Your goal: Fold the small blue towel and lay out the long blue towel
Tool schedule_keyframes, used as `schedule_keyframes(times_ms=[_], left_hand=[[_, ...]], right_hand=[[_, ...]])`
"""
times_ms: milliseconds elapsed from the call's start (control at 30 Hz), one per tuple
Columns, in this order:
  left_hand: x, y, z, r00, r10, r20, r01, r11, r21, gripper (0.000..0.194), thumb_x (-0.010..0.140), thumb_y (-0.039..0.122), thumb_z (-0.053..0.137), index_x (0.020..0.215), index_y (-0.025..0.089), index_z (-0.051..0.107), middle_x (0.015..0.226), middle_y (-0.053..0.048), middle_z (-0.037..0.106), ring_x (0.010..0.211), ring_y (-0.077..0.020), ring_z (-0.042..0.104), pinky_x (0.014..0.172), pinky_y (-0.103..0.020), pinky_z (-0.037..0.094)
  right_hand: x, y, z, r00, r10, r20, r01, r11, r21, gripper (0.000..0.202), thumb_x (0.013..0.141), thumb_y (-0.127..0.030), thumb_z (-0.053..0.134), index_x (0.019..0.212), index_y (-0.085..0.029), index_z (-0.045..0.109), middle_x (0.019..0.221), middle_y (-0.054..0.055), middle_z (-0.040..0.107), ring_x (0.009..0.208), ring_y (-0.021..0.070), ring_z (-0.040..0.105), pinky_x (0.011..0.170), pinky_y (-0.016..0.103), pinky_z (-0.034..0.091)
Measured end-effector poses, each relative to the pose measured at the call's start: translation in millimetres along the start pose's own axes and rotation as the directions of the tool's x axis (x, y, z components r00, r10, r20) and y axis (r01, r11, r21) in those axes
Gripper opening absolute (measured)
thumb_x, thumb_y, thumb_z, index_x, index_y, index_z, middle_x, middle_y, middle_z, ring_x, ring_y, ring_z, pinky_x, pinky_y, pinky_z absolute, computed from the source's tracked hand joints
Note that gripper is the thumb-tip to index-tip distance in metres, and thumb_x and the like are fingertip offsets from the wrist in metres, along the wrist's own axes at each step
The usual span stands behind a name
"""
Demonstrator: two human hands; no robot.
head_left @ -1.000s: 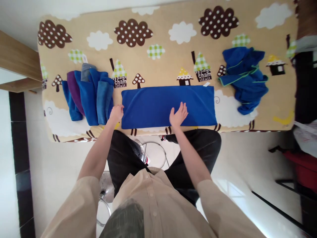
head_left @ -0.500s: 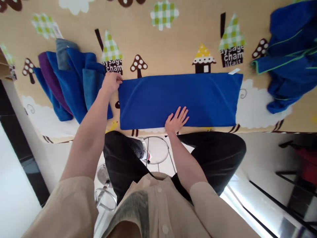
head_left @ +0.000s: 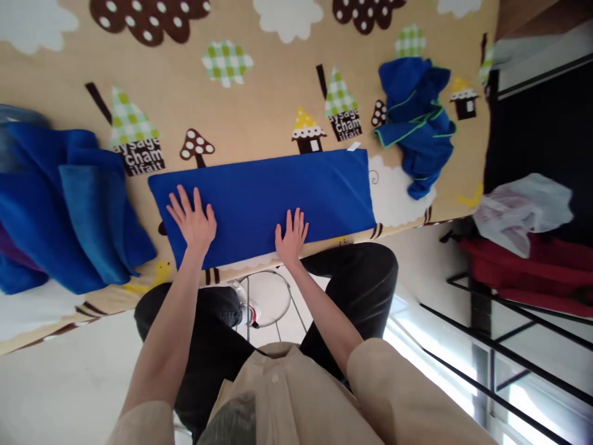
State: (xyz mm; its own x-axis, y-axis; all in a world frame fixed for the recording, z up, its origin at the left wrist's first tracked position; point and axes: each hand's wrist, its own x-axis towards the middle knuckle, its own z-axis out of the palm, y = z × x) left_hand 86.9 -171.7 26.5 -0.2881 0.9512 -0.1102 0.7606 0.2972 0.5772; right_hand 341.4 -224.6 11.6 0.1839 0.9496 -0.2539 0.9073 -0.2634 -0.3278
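A blue towel [head_left: 259,198], folded into a long rectangle, lies flat on the printed tablecloth in front of me. A small white tag [head_left: 354,146] sticks out from its far edge near the right end. My left hand [head_left: 192,222] rests palm down on the left part of the towel, fingers spread. Toward the towel's near edge, right of its middle, my right hand [head_left: 291,238] also lies flat with the fingers stretched out. Neither hand grips the cloth.
Several loosely folded blue cloths [head_left: 92,216] are piled to the left. Crumpled blue cloth with green edging [head_left: 417,123] sits at the right. Past the table's right end are a clear plastic bag [head_left: 528,204] and something red [head_left: 532,266]. A stool [head_left: 273,296] stands below.
My left hand has left the towel's far left corner and now lies flat, fingers spread, on its left part. My right hand stays flat near the near edge. The view has swung right.
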Motion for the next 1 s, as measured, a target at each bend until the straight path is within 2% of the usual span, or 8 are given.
schedule_keyframes(times_ms=[133,300,400,500,633,767,900,1000], left_hand=[[-11.4,-6.1,11.9,0.999,-0.042,-0.011,0.043,0.995,0.094,0.066,0.100,0.039,0.045,0.161,0.016,0.035,0.174,-0.013,0.007,0.160,-0.0341,-0.010,0.126,-0.062,-0.011],[-6.4,-13.9,16.7,0.997,0.010,-0.081,0.002,0.989,0.146,0.065,0.098,0.035,0.046,0.161,0.018,0.037,0.173,-0.012,0.015,0.161,-0.0338,0.000,0.128,-0.061,-0.003],[-4.7,-20.4,22.9,0.990,0.051,-0.130,-0.026,0.982,0.185,0.066,0.095,0.032,0.048,0.159,0.018,0.040,0.172,-0.013,0.020,0.160,-0.0357,0.008,0.127,-0.062,0.003],[-3.3,-27.9,28.9,0.981,0.081,-0.175,-0.045,0.978,0.202,0.067,0.093,0.032,0.050,0.158,0.019,0.043,0.170,-0.012,0.024,0.158,-0.0375,0.013,0.126,-0.065,0.008],[-1.9,-34.7,33.6,0.972,0.111,-0.206,-0.067,0.976,0.208,0.068,0.091,0.033,0.051,0.157,0.021,0.044,0.170,-0.010,0.027,0.158,-0.0360,0.017,0.125,-0.064,0.012],[-1.6,-39.3,35.6,0.966,0.126,-0.227,-0.082,0.978,0.193,0.070,0.088,0.033,0.052,0.157,0.021,0.045,0.169,-0.009,0.028,0.158,-0.0363,0.018,0.124,-0.064,0.012],[-1.9,-43.0,36.0,0.962,0.138,-0.235,-0.096,0.978,0.183,0.071,0.086,0.032,0.053,0.156,0.020,0.046,0.169,-0.009,0.028,0.157,-0.0364,0.018,0.124,-0.064,0.011],[-2.2,-45.3,35.6,0.961,0.146,-0.235,-0.104,0.978,0.183,0.073,0.086,0.032,0.054,0.157,0.021,0.044,0.170,-0.009,0.027,0.158,-0.0366,0.017,0.124,-0.065,0.011]], right_hand=[[58.0,40.4,-22.7,0.993,-0.095,-0.065,0.091,0.994,-0.052,0.060,0.108,-0.042,0.022,0.163,-0.019,0.033,0.172,0.009,0.018,0.161,0.0250,0.011,0.128,0.056,0.013],[177.1,105.2,-73.9,0.987,-0.146,-0.068,0.140,0.986,-0.090,0.058,0.108,-0.042,0.026,0.162,-0.021,0.033,0.171,0.010,0.023,0.160,0.0236,0.015,0.128,0.056,0.017],[238.1,139.5,-103.8,0.990,-0.122,-0.075,0.118,0.991,-0.057,0.054,0.109,-0.040,0.027,0.157,-0.019,0.041,0.166,0.012,0.034,0.156,0.0232,0.027,0.127,0.052,0.023],[278.8,162.5,-125.9,0.987,-0.075,-0.140,0.071,0.997,-0.034,0.050,0.108,-0.036,0.034,0.149,-0.012,0.050,0.154,0.017,0.049,0.145,0.0231,0.042,0.124,0.046,0.030],[311.3,175.8,-144.7,0.994,-0.012,-0.111,0.004,0.997,-0.073,0.037,0.098,-0.031,0.059,0.128,-0.011,0.067,0.131,0.019,0.065,0.124,0.0277,0.058,0.113,0.048,0.044],[332.2,176.6,-156.6,1.000,0.014,0.000,-0.014,0.997,-0.078,0.026,0.091,-0.023,0.064,0.112,-0.010,0.073,0.106,0.016,0.073,0.100,0.0273,0.067,0.101,0.047,0.052],[331.6,166.2,-153.2,0.991,0.057,-0.122,-0.070,0.992,-0.105,0.029,0.093,-0.022,0.056,0.115,-0.011,0.071,0.113,0.018,0.072,0.108,0.0291,0.065,0.104,0.048,0.049],[306.5,148.4,-135.7,0.940,0.069,-0.335,-0.116,0.986,-0.120,0.041,0.100,-0.026,0.042,0.131,-0.012,0.063,0.134,0.021,0.062,0.129,0.0308,0.055,0.113,0.053,0.041]])
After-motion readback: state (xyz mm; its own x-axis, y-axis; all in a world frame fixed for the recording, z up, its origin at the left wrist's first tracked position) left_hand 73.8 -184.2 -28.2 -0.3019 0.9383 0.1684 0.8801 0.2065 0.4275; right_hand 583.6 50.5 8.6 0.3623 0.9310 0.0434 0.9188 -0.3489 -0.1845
